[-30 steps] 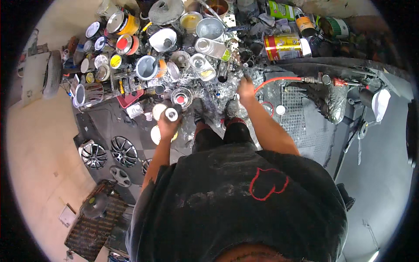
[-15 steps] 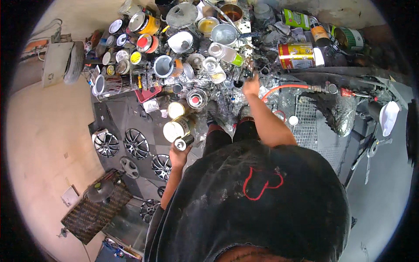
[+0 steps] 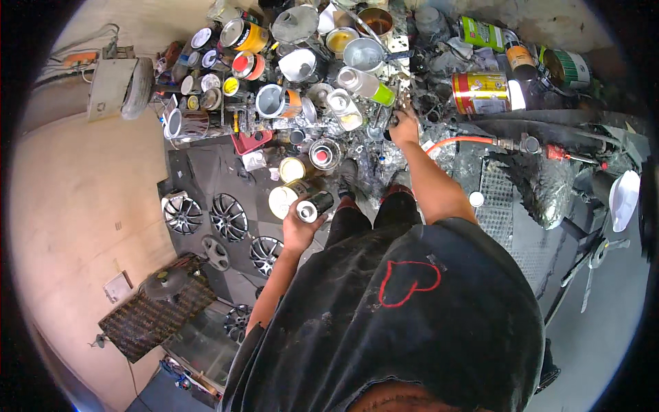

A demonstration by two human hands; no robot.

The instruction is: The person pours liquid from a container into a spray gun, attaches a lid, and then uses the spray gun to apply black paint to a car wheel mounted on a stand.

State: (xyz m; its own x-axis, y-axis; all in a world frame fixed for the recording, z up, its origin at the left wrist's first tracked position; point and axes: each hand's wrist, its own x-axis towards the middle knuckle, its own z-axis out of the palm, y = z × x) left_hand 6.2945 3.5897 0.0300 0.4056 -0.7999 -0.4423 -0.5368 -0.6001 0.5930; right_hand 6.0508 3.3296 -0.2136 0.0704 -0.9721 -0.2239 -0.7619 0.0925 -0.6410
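Note:
My left hand [image 3: 299, 226] grips a dark can [image 3: 317, 203] with a pale rim and dark centre, beside cream-topped tins [image 3: 281, 202] low at my left. My right hand [image 3: 406, 129] reaches onto the cluttered, paint-crusted bench, its fingers curled around something small and dark whose shape is partly hidden. Near it stand a clear bottle with a green band [image 3: 368, 89], a plastic container [image 3: 343, 110] and a red-and-yellow can [image 3: 480, 93]. A red-topped can [image 3: 325, 154] is below these.
An orange air hose [image 3: 460, 139] runs to fittings at the right, by a foil-wrapped mass [image 3: 549, 199] and a white cup [image 3: 623, 199]. Alloy wheels [image 3: 228, 217] lie on the left floor. Pots and tins crowd the back. A patterned board [image 3: 147, 319] is at lower left.
My left hand has come down toward my body with the dark can. My right hand has moved farther in among the things on the bench, and its fingers are now curled.

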